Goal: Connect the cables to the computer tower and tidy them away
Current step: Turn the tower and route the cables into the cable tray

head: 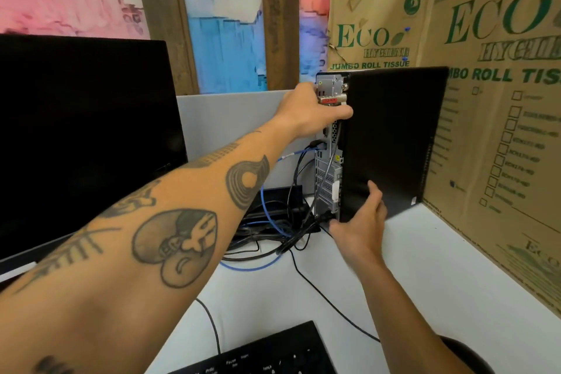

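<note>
Fingers of the left hand point(315, 109) curl over the top rear corner of the computer tower point(394, 143), thumb laid along its edge, gripping near a metal lock fitting point(332, 99); whether they also pinch a plug I cannot tell; the right hand point(361, 222) lies with fingers straight and slightly apart against the tower's lower side panel, holding nothing.

From the left: one dark monitor point(85, 136); one keyboard point(261, 352) at the bottom edge; one blue cable point(267, 212) and several black cables point(291, 240), tangled beyond counting, on the white desk point(425, 267) behind the tower; the tower stands upright at the desk's back right; two cardboard boxes point(498, 100) stand beside it.

To do this well, I judge, steady the tower with both hands, turn the rear panel into view, seat each plug squarely, then gather the slack.
</note>
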A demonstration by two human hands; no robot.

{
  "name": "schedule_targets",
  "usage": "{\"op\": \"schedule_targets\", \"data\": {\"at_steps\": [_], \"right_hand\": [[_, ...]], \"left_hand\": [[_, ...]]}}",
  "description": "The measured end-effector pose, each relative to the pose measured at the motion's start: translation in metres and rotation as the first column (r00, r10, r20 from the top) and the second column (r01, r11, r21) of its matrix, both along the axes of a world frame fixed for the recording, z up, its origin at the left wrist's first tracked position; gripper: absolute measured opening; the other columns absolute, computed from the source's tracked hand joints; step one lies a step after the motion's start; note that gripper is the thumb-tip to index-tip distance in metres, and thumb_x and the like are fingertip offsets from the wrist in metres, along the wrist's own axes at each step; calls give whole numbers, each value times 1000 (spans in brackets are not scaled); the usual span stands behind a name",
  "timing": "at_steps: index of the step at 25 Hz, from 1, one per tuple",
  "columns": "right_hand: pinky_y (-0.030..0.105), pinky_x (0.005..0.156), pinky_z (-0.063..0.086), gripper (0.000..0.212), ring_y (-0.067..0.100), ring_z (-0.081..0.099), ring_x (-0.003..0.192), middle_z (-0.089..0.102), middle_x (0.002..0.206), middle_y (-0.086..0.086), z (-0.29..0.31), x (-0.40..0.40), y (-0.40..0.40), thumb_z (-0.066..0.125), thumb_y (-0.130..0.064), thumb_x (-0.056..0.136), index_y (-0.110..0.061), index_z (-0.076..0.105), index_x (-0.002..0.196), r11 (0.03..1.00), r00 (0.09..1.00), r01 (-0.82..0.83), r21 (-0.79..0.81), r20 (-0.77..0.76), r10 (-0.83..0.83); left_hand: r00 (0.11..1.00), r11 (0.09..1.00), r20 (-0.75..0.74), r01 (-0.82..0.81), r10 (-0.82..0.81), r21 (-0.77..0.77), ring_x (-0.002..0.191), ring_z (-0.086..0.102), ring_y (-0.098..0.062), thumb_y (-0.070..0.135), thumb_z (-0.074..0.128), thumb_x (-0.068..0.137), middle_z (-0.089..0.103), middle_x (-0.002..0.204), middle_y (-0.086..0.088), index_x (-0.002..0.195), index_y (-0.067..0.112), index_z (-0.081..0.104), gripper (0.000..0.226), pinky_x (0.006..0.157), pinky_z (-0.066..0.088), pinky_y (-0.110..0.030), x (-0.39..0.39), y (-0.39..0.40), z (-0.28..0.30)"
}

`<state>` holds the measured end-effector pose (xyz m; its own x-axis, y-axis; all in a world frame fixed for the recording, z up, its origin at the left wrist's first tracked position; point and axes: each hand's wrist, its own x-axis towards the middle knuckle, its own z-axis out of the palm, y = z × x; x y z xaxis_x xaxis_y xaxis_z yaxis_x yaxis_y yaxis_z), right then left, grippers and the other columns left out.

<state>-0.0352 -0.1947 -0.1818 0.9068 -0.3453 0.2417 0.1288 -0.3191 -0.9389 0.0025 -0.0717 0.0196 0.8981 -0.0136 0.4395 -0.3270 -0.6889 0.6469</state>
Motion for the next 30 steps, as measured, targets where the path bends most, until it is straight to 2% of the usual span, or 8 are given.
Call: {"op": "schedule_targets", "data": {"at_steps": [3,6,10,12,14,18,23,30], "right_hand": [[39,86,55,102,38,49,128,22,160,7,-5,13,3,78,8,77,-31,22,152,997,997,69,-21,-24,-69],[38,91,53,99,37,49,129,24,161,9,-7,15,8,77,6,79,-27,21,153,992,994,103,-69,-36,-106],[42,96,50,90,36,53,125,39,152,14,-14,14,5,82,-6,78,-23,27,148,989,992,119,-86,-31,-122],[44,95,52,75,37,56,121,49,144,16,-18,10,6,78,-14,81,-21,35,142,989,991,125,-77,-28,-128],[45,90,53,54,34,59,114,55,138,17,-20,6,10,68,-25,90,-18,44,137,988,987,153,-36,-38,-154],[45,86,51,62,34,57,107,54,129,19,-23,7,13,82,-11,78,-13,41,125,985,984,170,-24,-52,-171],[36,82,51,71,24,48,97,47,128,15,-24,31,3,90,-7,71,-18,42,121,986,981,164,19,-104,-161],[37,74,58,64,27,56,92,39,130,11,-25,61,30,93,-15,71,-20,41,109,979,970,198,40,-149,-190]], "left_hand": [[997,998,-51,60,-59,20,117,63,-16,67,76,81,68,126,3,151,17,48,90,106,50,-36,15,11,-11],[973,971,223,-110,61,211,149,37,-25,75,59,87,43,160,-4,158,15,37,96,119,32,-44,0,15,-32],[700,902,692,-165,-178,398,98,61,-31,35,66,95,66,109,-11,110,10,70,30,80,48,-42,-75,26,-112],[859,835,427,2,-284,551,82,66,-34,28,59,98,68,92,-7,99,12,68,19,70,52,-44,-93,23,-146],[990,881,110,23,-85,473,90,69,-39,34,53,102,70,100,-10,117,11,62,28,74,56,-44,-91,3,-146],[973,992,-210,-71,92,102,121,60,-38,45,65,99,60,130,-20,141,-1,39,67,91,50,-41,-50,-33,-115],[980,997,-190,-51,61,58,109,60,-25,43,66,99,69,114,-9,120,10,62,39,85,43,-32,0,-21,-110],[966,987,-257,33,9,158,141,47,-32,47,54,105,61,143,-11,156,11,41,64,114,41,-43,37,7,-103]]}}
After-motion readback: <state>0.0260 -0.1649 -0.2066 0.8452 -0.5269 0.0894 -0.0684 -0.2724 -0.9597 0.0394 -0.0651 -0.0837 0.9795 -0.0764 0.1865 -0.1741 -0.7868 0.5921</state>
